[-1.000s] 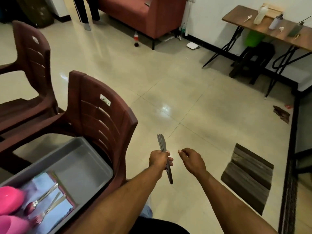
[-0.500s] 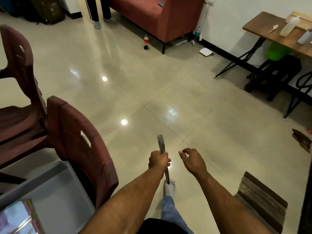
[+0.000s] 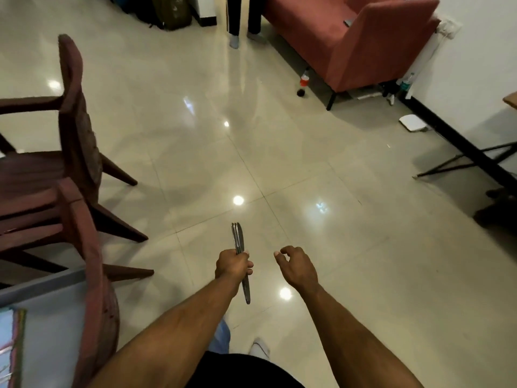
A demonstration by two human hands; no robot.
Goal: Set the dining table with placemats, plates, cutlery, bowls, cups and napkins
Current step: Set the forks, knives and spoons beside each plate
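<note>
The left hand [image 3: 233, 265] holds a small bundle of metal knives [image 3: 240, 249], its fingers [image 3: 246, 266] curled tight round the middle of the handles. The blades rise above the fingers and point away from the person, stacked flat against one another; the handle ends hang below the fingers, toward the person's body. How many knives make up the bundle cannot be told. The right hand [image 3: 298, 266] hangs just beside the left, apart from it and holding nothing, its fingers [image 3: 285, 250] loosely curled with the thumb tip near the forefinger but not plainly touching it. Both forearms reach forward over a glossy tiled floor [image 3: 321, 233], which shows bright spots of reflected light beyond and below the fingers.

Left of the fingers stand two dark red plastic chairs [image 3: 75, 152], the nearer one seen from behind. On its seat sits a grey tub [image 3: 47, 301], with a pale blue cloth [image 3: 8, 345] with a coloured border showing at its near edge. Far beyond the fingers stands a red sofa [image 3: 363, 43], a small cola bottle [image 3: 303, 83] on the floor by its leg. Near it, another person's legs [image 3: 243, 21] stand at the top edge. Below the forearms, a foot in a white sock [image 3: 260, 350] rests on the tiles
</note>
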